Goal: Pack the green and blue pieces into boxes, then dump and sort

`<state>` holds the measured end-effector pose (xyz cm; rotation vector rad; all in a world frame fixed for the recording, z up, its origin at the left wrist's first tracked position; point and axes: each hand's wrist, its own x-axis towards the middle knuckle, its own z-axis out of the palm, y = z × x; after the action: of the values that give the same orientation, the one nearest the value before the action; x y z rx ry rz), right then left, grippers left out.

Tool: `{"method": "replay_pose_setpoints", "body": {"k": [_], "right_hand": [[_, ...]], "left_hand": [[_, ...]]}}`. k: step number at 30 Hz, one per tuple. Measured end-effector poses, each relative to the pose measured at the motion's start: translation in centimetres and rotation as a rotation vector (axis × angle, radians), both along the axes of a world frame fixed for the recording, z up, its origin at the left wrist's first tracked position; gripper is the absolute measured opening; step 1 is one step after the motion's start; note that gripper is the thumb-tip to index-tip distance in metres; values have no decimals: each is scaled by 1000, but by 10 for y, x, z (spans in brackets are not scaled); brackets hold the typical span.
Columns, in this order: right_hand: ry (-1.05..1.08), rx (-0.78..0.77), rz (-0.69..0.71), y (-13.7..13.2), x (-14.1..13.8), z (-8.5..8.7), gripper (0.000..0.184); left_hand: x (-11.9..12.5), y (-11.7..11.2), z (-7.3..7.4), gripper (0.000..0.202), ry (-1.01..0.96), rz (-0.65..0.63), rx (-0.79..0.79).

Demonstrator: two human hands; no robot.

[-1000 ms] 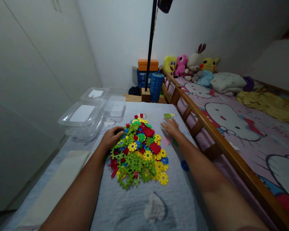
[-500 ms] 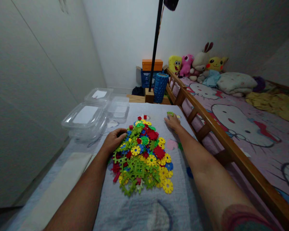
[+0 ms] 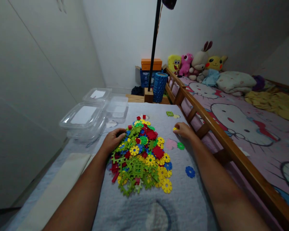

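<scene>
A heap of flat plastic building pieces (image 3: 142,154) in yellow, green, red and blue lies on a grey quilted cloth (image 3: 159,205). My left hand (image 3: 114,139) rests curled against the heap's left edge, fingers on the pieces. My right hand (image 3: 184,130) lies to the right of the heap, fingers pinched on a small yellow piece (image 3: 175,128). Loose pieces lie apart: a green gear (image 3: 169,113) farther away, a small green one (image 3: 180,146) and a blue one (image 3: 190,172) near my right forearm.
Clear plastic boxes with lids (image 3: 86,117) stand at the left. A wooden bed rail (image 3: 221,141) runs along the right, with a cartoon-cat sheet and plush toys (image 3: 195,62) behind it. A black pole (image 3: 154,48), a blue roller (image 3: 160,86) and an orange box (image 3: 151,64) stand at the far end.
My right hand has pulled back from the far green gear toward me and now pinches a yellow piece. The left hand has stayed at the heap.
</scene>
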<state>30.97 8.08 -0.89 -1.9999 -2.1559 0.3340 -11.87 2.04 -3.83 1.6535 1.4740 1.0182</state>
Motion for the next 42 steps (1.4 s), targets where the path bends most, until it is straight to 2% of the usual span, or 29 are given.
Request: {"method": "replay_pose_setpoints", "body": {"k": [5,9,12,16,19,24,27,30,34,37,40,42], "right_hand": [[102,168,-118,12,-13,-5,26],[200,189,-158,0,-4,-4,34],[181,101,-105,-24,12,1,35],[123,-133,53,-64,23,6,41],[91,-139,103,-80,18,6,38],[63,-45,84,-72,7,5,21],[82,5,26,-63,6,3,23],[131,15,13,-68,10,7,31],[122,-30,-3,-107,18,23,35],[99,-191,36,-151,17,34,38],[87,-265,72,-185,9,35,35],[82,-250,105,-196,5,31,26]], "left_hand": [[-1,1,-1,45,1,-4,7],[0,1,1,44,5,-6,8],[1,0,3,44,2,-6,2],[3,-1,7,44,-3,1,-3],[4,-3,8,45,-5,13,-8],[3,-2,6,47,-7,13,-7],[3,-2,5,48,-16,15,-7],[4,-2,7,48,-42,19,-16],[7,-6,14,49,-91,39,-33],[9,-9,19,52,-152,60,-55],[9,-11,20,54,-183,67,-62],[9,-11,20,52,-172,58,-65]]}}
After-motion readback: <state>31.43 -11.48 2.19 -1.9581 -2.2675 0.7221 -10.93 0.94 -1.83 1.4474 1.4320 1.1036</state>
